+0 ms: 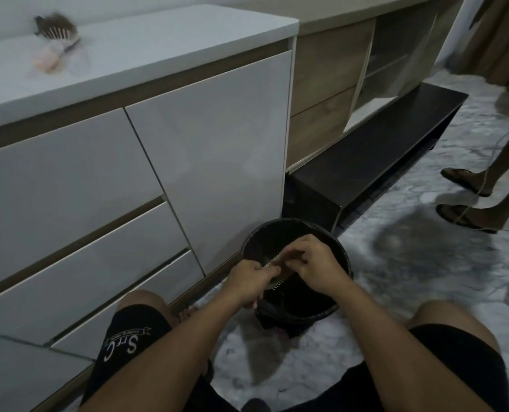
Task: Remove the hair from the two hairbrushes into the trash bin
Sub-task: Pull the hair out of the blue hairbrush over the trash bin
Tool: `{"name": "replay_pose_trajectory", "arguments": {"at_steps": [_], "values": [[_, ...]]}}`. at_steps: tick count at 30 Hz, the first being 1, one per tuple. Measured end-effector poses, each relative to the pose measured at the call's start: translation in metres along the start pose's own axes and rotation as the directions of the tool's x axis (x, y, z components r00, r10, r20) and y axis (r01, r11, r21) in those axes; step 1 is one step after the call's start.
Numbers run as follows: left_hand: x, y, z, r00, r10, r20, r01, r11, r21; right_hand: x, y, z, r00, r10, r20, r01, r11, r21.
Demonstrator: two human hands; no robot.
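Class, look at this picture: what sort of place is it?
Probably a room at home: white cabinet with drawers, curtain, marble-look floor, lined trash bin.

Glossy white cabinet (211,150), marbled floor (410,263), black plastic-lined trash bin (341,254).

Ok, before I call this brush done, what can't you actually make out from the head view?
- Hair left on the held hairbrush: mostly covered by the left hand and right hand.
- Inside of the trash bin: dark, partly blocked by the hands.
- Second hairbrush on the countertop: motion-blurred, so its hair load and the pale item beside it are unclear.
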State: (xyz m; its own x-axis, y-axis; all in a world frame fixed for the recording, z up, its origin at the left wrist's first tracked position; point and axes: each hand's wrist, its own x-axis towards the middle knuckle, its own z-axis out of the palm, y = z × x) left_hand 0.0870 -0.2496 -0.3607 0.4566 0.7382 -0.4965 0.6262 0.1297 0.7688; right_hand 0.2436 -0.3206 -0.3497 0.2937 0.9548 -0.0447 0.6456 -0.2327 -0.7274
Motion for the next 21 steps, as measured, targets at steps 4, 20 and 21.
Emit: {"name": "replay_pose_trajectory", "arguments": {"at_steps": [4, 20, 21], "values": [[0.0, -0.005, -0.001, 1.0, -0.016, 0.012, 0.017, 1.0, -0.022, 0.002, 0.001, -0.005, 0.986, 0.099, -0.138, -0.081, 0.988, 0.129], [-0.009, -0.002, -0.002, 0.983, 0.152, -0.1, -0.117, 0.949, 0.292, -0.005, -0.006, -0.005, 0.956, 0.288, -0.059, -0.255, 0.912, 0.32], [-0.01, -0.001, -0.002, 0.979, 0.169, -0.115, -0.123, 0.937, 0.327, -0.005, -0.005, -0.003, 0.963, 0.259, -0.07, -0.233, 0.938, 0.258]]}}
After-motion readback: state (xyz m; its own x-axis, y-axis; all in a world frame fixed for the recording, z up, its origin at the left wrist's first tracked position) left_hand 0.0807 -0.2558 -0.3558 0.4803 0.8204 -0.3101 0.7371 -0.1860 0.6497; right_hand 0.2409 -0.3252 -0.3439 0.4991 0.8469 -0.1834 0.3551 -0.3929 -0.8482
